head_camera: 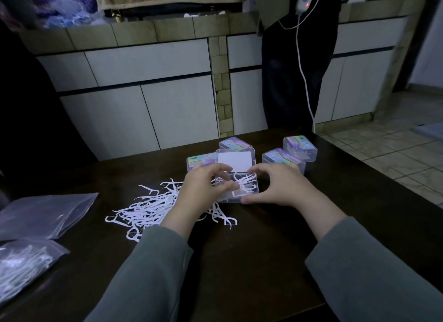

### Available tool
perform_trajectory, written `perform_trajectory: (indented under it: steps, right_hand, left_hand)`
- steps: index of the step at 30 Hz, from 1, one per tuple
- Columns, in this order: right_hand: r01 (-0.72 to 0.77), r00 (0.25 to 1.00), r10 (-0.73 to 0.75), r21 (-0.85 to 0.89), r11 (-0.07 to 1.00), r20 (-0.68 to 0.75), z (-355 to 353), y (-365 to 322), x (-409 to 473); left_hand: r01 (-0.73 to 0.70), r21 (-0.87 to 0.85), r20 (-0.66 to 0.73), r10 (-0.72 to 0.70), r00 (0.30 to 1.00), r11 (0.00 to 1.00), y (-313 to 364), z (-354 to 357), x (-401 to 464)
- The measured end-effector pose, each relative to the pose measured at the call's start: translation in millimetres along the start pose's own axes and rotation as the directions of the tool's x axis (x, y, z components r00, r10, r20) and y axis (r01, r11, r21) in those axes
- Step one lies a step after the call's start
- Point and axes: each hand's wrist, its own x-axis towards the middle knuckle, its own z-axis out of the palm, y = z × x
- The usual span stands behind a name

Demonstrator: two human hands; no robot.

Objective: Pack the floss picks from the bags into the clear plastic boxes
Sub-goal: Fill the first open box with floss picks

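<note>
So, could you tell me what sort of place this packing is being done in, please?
Most likely a home kitchen rather than a workshop: a tiled counter with white cabinet doors runs behind the dark wooden table, and the floor at right is tiled.

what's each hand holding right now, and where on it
Right hand grips the open clear box by its right side; left hand pinches floss picks over it.
</note>
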Motion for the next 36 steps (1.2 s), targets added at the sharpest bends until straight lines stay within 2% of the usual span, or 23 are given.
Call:
perform_trajectory:
  steps: [3, 6, 8, 14, 18, 22, 25, 30, 33, 36]
  right_hand:
    - [0.001, 1.0, 0.0, 0.02, 1.0, -0.015, 1, 1, 0]
    - [0.011, 1.0, -0.011, 0.029, 1.0, -0.028, 1, 2, 1]
    - [0.009, 1.0, -0.009, 0.032, 0.999, -0.023, 1, 2, 1]
    - [0.012, 1.0, -0.012, 0.002, 1.0, -0.011, 0, -4, -1]
    - [0.022, 1.0, -0.022, -0.01, 1.0, -0.016, 1, -9, -3]
    - [0.032, 0.999, -0.032, 0.001, 0.999, -0.027, 0, -11, -5]
    - [0.034, 0.999, -0.034, 0.008, 0.999, -0.032, 1, -13, -5]
    - [0.037, 0.999, -0.036, 0.027, 0.999, -0.025, 2, -10, -3]
    - [0.059, 0.998, -0.059, -0.003, 0.998, -0.034, 1, -9, -2]
    - [0.076, 0.997, -0.077, -0.029, 0.997, -0.032, 0, -8, 0]
  left_hand:
    - [-0.048, 0.002, -0.035, 0.048, 0.998, 0.999, -1, -4, 0]
    - [-0.094, -0.042, 0.132, 0.099, 0.986, 0.995, -7, -14, -3]
    - [-0.12, -0.002, 0.199, 0.118, 0.973, 0.993, -10, -18, -3]
    - [-0.129, 0.04, 0.057, 0.126, 0.99, 0.991, -4, -10, 0]
    - [-0.101, 0.209, -0.008, 0.105, 0.994, 0.973, 9, -2, -2]
    - [-0.014, 0.299, -0.027, 0.023, 0.999, 0.954, 14, -1, 2]
    - [-0.047, 0.413, 0.014, 0.045, 0.999, 0.909, 10, -7, 5]
    - [-0.125, 0.237, 0.082, 0.109, 0.991, 0.963, 10, -11, 4]
    - [-0.13, 0.225, 0.187, 0.089, 0.978, 0.966, 16, -6, 5]
    - [-0.18, 0.258, 0.21, 0.127, 0.969, 0.949, 19, -5, 9]
